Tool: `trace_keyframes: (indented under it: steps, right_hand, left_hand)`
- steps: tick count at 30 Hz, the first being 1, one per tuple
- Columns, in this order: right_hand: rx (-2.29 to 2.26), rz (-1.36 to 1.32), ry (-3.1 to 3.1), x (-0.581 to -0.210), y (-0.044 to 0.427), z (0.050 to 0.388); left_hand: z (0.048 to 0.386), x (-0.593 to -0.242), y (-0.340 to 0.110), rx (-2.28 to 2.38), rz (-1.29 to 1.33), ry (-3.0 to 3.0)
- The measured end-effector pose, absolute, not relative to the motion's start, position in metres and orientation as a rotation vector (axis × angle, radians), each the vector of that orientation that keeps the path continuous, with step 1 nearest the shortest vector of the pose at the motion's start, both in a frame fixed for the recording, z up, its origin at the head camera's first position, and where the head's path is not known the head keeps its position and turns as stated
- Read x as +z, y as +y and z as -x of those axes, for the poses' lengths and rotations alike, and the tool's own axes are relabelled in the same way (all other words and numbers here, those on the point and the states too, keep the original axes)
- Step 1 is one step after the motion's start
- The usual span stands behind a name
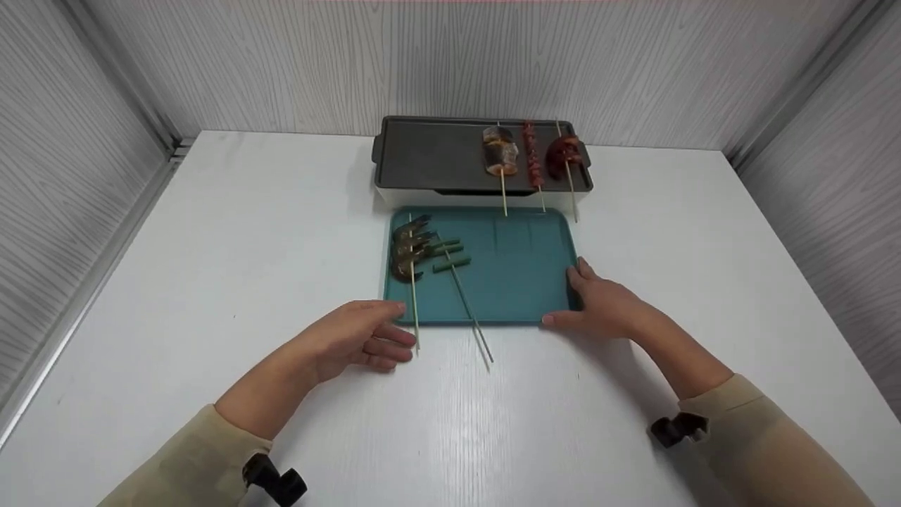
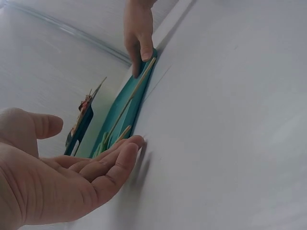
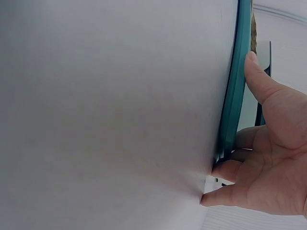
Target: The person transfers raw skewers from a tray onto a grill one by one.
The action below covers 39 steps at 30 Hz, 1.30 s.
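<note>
From the head view I have the blue-green tray [image 1: 510, 267] flat on the counter [image 1: 281, 232], just in front of the grill [image 1: 429, 155]. My right hand [image 1: 605, 303] is at its near right corner, fingers [image 3: 228, 170] spread: the thumb [image 3: 260, 80] touches the near rim while the others reach along the right side. My left hand [image 1: 355, 334] is by the near left corner, its fingers loosely extended and gripping nothing; I can't tell whether it touches the tray. On the tray's left half lie a shrimp skewer [image 1: 404, 266] and a green skewer [image 1: 452, 265], their sticks poking past the near rim. On the grill's right half are a chunky skewer [image 1: 500, 156], a thin red skewer [image 1: 533, 158] and a dark red skewer [image 1: 556, 158].
</note>
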State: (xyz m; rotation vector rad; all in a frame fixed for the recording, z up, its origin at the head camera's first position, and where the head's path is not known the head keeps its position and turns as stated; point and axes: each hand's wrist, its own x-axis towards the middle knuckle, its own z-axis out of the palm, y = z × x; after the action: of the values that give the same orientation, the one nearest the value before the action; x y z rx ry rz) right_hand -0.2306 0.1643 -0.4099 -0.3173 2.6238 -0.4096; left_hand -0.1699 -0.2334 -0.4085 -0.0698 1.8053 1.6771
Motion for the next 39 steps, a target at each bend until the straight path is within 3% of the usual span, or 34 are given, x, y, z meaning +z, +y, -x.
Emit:
trace_keyframes:
  steps: [17,39]
  right_hand:
    - [-0.426,0.334,2.643,-0.409,0.167,0.230]
    - [-0.432,0.327,2.652,-0.412,0.165,0.230]
  left_hand:
    - [0.175,-0.426,-0.218,1.825,0.149,1.620]
    - [0.171,-0.419,-0.223,1.880,0.115,1.725]
